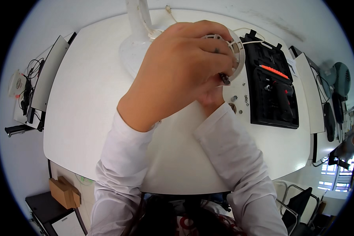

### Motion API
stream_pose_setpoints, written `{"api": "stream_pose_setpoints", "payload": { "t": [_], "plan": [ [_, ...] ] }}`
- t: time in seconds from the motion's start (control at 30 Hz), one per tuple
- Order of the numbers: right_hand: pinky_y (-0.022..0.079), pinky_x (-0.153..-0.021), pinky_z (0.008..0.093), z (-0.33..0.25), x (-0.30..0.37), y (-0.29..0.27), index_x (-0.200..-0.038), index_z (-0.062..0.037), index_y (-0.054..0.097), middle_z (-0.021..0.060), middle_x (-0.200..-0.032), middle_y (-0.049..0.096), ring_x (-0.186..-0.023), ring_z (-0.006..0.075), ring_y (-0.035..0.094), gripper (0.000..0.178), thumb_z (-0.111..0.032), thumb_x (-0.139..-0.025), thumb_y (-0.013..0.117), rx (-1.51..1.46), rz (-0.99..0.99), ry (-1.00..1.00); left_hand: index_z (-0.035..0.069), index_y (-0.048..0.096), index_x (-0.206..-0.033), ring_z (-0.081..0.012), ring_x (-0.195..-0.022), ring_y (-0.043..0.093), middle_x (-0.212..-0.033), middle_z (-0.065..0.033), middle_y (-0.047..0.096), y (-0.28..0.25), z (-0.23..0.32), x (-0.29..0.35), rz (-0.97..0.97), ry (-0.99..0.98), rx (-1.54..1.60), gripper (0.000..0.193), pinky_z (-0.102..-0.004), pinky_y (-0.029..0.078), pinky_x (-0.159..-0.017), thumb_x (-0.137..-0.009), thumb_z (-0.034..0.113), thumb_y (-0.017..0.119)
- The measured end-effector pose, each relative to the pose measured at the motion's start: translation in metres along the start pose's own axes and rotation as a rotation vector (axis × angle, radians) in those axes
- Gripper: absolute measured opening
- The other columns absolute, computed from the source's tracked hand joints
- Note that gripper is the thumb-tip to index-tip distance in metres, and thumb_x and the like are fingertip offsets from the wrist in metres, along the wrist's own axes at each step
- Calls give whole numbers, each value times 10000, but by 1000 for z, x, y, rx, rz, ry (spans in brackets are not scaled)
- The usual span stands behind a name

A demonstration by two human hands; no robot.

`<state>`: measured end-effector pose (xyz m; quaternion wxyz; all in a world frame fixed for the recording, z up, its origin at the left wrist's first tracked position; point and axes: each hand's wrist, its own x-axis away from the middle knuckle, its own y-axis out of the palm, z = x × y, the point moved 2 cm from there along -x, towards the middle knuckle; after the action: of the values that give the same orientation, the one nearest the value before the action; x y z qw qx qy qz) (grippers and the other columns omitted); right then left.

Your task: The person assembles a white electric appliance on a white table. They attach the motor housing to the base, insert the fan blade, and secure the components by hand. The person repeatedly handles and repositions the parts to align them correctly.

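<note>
My left hand (185, 63) is raised over the far middle of the table, its fingers curled round a white, round, slotted plastic housing (240, 53). A short dark metal piece (225, 78) shows by its fingertips; whether they grip it I cannot tell. Behind and below it is my right hand (213, 97), visible only near the wrist, its fingers hidden. To the left of the hands rises a white stand (137, 19) with a broad, rounded white base (129, 55), partly covered by my left hand. Several small metal nuts and screws (246, 99) lie right of my right wrist.
A black tool case (255, 114) lies open at the right, holding a drill-like tool (284, 103) and an orange-red strip (274, 72). A pale cord (247, 41) crosses its far end. Cables (29, 82) hang at the left; a green fan (341, 78) stands far right.
</note>
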<state>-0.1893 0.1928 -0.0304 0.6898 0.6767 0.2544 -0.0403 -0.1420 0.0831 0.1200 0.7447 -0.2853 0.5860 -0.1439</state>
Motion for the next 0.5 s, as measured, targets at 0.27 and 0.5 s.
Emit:
{"api": "stream_pose_setpoints", "payload": {
  "t": [0.27, 0.5],
  "plan": [
    [544, -911, 406, 0, 5, 29, -1302, -69, 444, 118, -1233, 550, -1111, 251, 578, 487, -436, -984, 400, 146, 128, -28, 85, 630, -935, -319, -1122, 519, -1140, -82, 552, 0, 4, -3, 48, -42, -94, 362, -401, 466, -876, -607, 79, 782],
    [528, -939, 405, 0, 3, 24, -1304, -64, 443, 122, -1246, 544, -1121, 251, 574, 509, -454, -980, 396, 197, 212, -26, 169, 725, -1016, -363, -1275, 367, -1399, -101, 440, -26, 2, -10, -400, -188, -77, 328, -454, 395, -1032, -691, 161, 770]
  ]
}}
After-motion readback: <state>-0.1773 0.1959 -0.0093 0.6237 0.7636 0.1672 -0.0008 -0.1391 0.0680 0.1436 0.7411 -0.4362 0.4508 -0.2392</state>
